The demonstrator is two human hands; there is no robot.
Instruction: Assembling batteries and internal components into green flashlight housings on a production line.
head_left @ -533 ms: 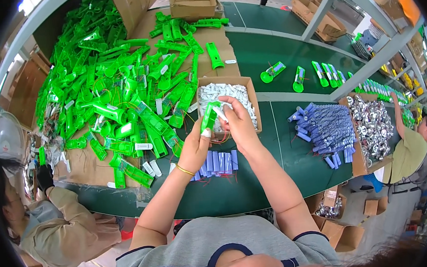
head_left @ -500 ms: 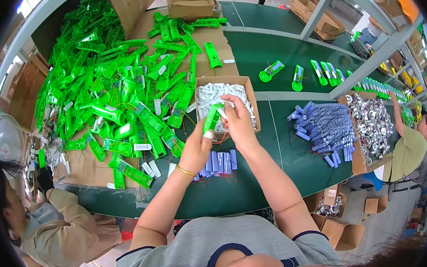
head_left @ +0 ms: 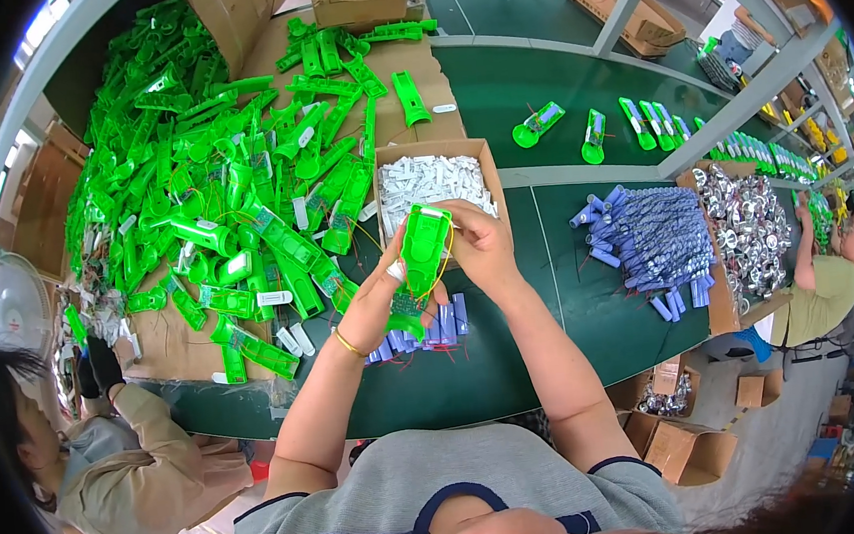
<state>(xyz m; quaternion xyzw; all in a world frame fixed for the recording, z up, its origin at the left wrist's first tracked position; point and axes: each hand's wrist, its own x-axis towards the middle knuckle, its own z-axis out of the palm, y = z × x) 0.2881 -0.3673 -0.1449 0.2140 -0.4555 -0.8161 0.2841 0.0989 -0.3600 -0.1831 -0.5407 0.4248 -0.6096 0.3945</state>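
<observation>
Above the front edge of a carton, I hold a green plastic housing [head_left: 428, 249] tilted, its hollow inner side showing. My left hand [head_left: 373, 299] is closed on its left side. My right hand [head_left: 484, 246] grips its right edge, some fingers hidden behind it. A thin wire loops beside the housing, and a small circuit board shows at its lower end. The open carton [head_left: 491, 162] is filled with small white plastic pieces [head_left: 430, 178]. Under my hands, several purple battery cells [head_left: 449, 324] with red wires lie on the green table.
A large heap of green housings [head_left: 204, 174] covers the left. Stacked purple cells [head_left: 650, 234] and a box of shiny metal cups [head_left: 740, 232] stand to the right. Beyond a metal rail [head_left: 580, 173], housings with cells lie in a row. Co-workers [head_left: 131, 451] sit on both sides.
The housing has turned so its hollow inside shows, and it sits slightly lower. My right hand has moved from its upper end to its right edge. The view has shifted slightly.
</observation>
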